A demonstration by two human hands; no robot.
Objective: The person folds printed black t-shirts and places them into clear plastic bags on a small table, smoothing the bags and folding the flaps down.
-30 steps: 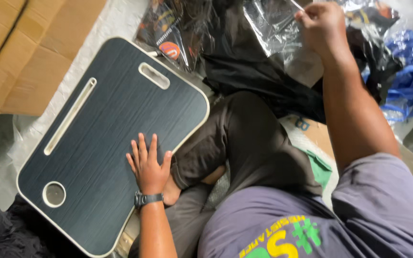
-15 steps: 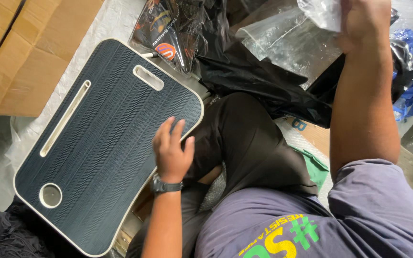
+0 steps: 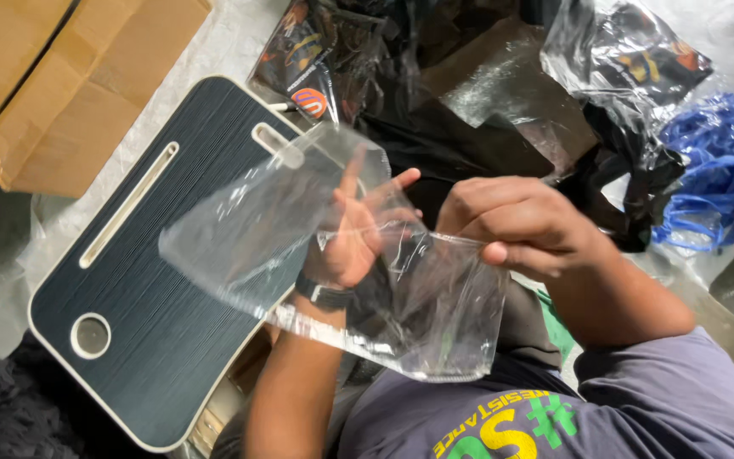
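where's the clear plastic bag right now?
In the head view, the clear plastic bag is mid-frame, held up between the left hand and the right hand, over the right edge of the dark lap tray.

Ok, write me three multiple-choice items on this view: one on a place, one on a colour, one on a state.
1. Where does the dark lap tray lie?
A. on the person's left, beside the cardboard box
B. on the person's right
C. on top of the box

2. What colour are the straps at the far right?
A. red
B. blue
C. yellow

3. How is the clear plastic bag held?
A. lying untouched on the floor
B. folded shut in one fist
C. left hand inside it with fingers spread, right hand pinching its edge

Answers:
1 A, the tray sits left of the hands, next to the box.
2 B, the straps are plainly blue.
3 C, the left fingers show through the film.
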